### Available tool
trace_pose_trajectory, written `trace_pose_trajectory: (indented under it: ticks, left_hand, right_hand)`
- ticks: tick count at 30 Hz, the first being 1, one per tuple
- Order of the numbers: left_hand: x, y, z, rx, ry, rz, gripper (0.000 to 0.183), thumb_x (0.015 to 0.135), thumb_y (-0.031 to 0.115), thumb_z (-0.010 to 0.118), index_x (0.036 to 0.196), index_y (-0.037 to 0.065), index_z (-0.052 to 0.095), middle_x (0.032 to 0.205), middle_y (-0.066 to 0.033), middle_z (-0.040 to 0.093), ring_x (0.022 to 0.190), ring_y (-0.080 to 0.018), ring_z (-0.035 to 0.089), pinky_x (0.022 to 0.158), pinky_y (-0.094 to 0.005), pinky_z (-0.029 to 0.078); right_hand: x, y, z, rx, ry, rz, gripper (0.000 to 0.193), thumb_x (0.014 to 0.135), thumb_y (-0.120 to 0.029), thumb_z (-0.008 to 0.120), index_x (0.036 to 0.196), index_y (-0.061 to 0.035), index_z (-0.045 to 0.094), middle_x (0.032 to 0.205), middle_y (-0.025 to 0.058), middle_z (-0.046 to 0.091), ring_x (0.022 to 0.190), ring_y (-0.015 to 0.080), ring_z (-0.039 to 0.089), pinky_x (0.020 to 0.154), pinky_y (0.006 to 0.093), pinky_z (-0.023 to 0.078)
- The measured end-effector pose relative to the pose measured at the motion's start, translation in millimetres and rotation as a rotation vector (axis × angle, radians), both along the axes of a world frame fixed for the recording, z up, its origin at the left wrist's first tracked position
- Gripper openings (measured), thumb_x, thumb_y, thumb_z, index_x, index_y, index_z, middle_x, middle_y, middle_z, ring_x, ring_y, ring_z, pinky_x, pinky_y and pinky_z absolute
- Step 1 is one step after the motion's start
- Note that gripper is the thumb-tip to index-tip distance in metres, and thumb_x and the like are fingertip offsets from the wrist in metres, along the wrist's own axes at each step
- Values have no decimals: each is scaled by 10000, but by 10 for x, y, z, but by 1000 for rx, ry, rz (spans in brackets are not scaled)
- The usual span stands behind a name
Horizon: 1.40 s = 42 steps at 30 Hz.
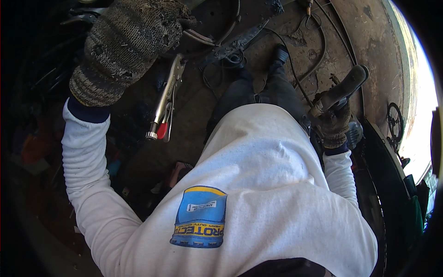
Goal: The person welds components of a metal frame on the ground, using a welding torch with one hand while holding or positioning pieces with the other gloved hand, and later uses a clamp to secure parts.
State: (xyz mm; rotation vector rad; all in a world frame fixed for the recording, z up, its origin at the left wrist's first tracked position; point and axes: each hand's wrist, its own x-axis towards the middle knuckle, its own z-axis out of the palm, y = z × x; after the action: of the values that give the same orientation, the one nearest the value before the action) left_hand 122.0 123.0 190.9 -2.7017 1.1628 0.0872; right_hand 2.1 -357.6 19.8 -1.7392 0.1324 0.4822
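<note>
My left hand [131,48], in a worn, dark knit glove, is at the upper left with its fingers curled. What it grips, if anything, is hidden. Just below it, locking pliers [167,99] with a red release lever slant downward, their jaw end by the edge of a dark metal workpiece [237,42]. On the right, my gloved right hand [336,123] is closed around a dark, thick-bodied hand tool [341,90] with a rounded end. The tool's exact kind is not clear.
Cables [318,60] run across the stained floor [376,55] at the upper right. A small wheel [395,121] stands at the far right. Dark clutter lies along the left, with an orange item [36,147] in it. A shoe [280,54] shows below the workpiece.
</note>
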Motion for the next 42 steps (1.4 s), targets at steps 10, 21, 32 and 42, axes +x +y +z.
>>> trace_pose_trajectory:
  ticks: [10,21,32,42]
  left_hand:
    - [21,99,-141,23,-117,-93,408,869,145,716,1274,174,677,1237,-34,661,1194,-272,600,1049,-416,489]
    - [20,39,-116,34,-125,-78,323,899,136,699,1221,164,700,1166,-47,685,1139,-269,624,990,-409,520]
    - [50,-32,-60,-55,-54,-66,259,910,145,702,1166,174,732,1160,-26,706,1132,-262,630,974,-406,531]
    - [51,-44,-60,-53,-31,-28,253,923,144,690,1174,154,725,1144,-44,704,1118,-261,632,965,-397,532]
  right_hand:
    - [-205,26,22,164,-28,-75,632,826,-403,839,1257,-46,545,1067,52,691,941,179,699,797,327,588]
    - [-190,28,28,126,15,-110,653,814,-415,846,1253,-34,548,1067,58,693,950,191,699,813,341,585]
    - [-156,-6,12,175,-8,-123,697,798,-416,861,1281,-26,543,1079,61,695,963,191,699,839,346,578]
    - [-195,-56,-27,168,9,-134,656,810,-385,853,1271,-28,553,1105,73,693,977,192,698,836,344,582]
